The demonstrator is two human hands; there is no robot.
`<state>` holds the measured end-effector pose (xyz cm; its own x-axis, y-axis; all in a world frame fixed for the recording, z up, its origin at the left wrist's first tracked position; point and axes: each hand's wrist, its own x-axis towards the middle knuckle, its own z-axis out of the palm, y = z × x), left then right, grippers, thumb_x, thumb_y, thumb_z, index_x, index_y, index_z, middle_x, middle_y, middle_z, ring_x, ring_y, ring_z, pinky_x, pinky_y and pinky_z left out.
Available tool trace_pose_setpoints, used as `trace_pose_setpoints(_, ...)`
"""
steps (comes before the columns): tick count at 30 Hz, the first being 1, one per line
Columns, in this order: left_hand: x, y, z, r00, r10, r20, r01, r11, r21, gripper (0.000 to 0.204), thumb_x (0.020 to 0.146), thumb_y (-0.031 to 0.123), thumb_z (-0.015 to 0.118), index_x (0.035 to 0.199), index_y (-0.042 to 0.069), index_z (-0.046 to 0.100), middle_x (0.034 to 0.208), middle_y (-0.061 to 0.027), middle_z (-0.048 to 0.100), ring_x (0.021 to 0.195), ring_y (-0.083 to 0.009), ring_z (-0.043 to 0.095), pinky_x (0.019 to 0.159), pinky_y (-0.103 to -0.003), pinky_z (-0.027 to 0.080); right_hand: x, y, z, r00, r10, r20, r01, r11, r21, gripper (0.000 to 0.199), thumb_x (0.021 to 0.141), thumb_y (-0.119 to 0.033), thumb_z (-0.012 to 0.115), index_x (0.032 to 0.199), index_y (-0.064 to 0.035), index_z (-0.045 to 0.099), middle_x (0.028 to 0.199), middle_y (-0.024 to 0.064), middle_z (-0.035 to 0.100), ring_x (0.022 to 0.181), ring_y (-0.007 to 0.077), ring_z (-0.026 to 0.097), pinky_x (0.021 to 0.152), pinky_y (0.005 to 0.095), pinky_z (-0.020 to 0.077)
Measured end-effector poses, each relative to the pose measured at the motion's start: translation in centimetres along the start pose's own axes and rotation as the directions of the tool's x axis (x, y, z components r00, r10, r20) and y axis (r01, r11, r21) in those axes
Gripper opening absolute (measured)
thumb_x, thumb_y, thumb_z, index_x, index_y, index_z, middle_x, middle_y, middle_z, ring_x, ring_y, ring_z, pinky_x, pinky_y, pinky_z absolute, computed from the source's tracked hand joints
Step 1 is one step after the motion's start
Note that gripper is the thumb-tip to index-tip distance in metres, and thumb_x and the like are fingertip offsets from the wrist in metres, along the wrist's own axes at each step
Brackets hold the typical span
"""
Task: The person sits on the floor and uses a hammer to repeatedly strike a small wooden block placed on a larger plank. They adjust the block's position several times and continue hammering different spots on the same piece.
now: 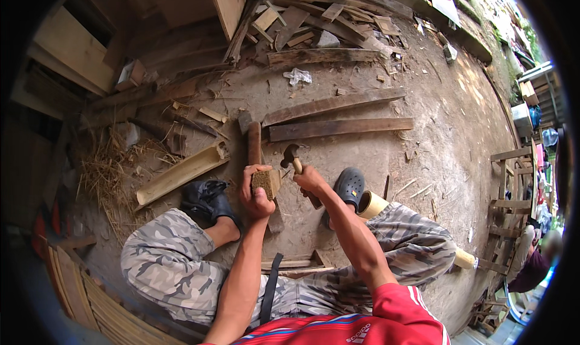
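My left hand (256, 197) is wrapped round a short wooden block (263, 180) with a rough, fibrous end face turned up toward me. In my right hand (309, 179) is a hammer (290, 155), gripped by its pale handle. Its dark metal head is raised just right of the block, apart from it. A reddish-brown wooden piece (254, 143) extends away beyond the block, lying over a greyish board (244, 120). Whether the block touches that piece is hidden by my left hand.
Two long dark planks (341, 129) lie ahead on the dirt floor. A split bamboo length (181, 174) rests at the left, near straw (109, 164). Scrap wood (323, 22) is heaped at the far side. My shoes (349, 187) flank the work. At the right stands a wooden frame (504, 203).
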<state>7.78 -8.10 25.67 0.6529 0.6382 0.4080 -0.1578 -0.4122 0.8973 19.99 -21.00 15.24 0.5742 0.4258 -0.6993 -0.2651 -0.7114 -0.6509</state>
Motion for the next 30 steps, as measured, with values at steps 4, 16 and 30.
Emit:
trace_pose_setpoints(4,0.0,0.0,0.3,1.000,0.022,0.005,-0.022,1.000,-0.013,0.053,0.088,0.046,0.034,0.099,-0.002,0.054,0.090,-0.0185,0.063,0.084,-0.0324,0.062,0.078,-0.041,0.048,1.3,-0.1,-1.4,0.993,0.119,-0.010,-0.120,0.991,-0.055,0.020,0.082,-0.009,0.054,0.091,0.0074,0.060,0.068,0.0142,0.063,0.052,0.0246,0.063,0.045,0.0383,0.0503)
trace_pose_setpoints(16,0.1,-0.2,0.2,1.000,0.013,0.009,-0.013,1.000,0.009,0.052,0.088,0.045,0.033,0.099,-0.002,0.054,0.090,-0.0189,0.063,0.082,-0.0345,0.063,0.076,-0.042,0.049,0.0,-1.0,-0.9,0.977,0.195,0.083,-0.184,0.975,-0.128,0.022,0.082,-0.007,0.052,0.092,0.0102,0.061,0.067,0.0157,0.063,0.052,0.0241,0.064,0.046,0.0371,0.0527)
trace_pose_setpoints(30,2.5,0.0,2.6,0.992,-0.048,-0.113,0.049,0.999,0.010,0.046,0.093,0.040,0.038,0.101,0.000,0.058,0.086,-0.0159,0.059,0.077,-0.0314,0.061,0.071,-0.039,0.048,-3.5,8.4,6.7,0.789,-0.407,-0.461,0.330,0.913,-0.240,0.029,0.083,-0.013,0.059,0.106,0.0003,0.047,0.076,0.0327,0.061,0.073,0.0511,0.061,0.065,0.0569,0.0488)
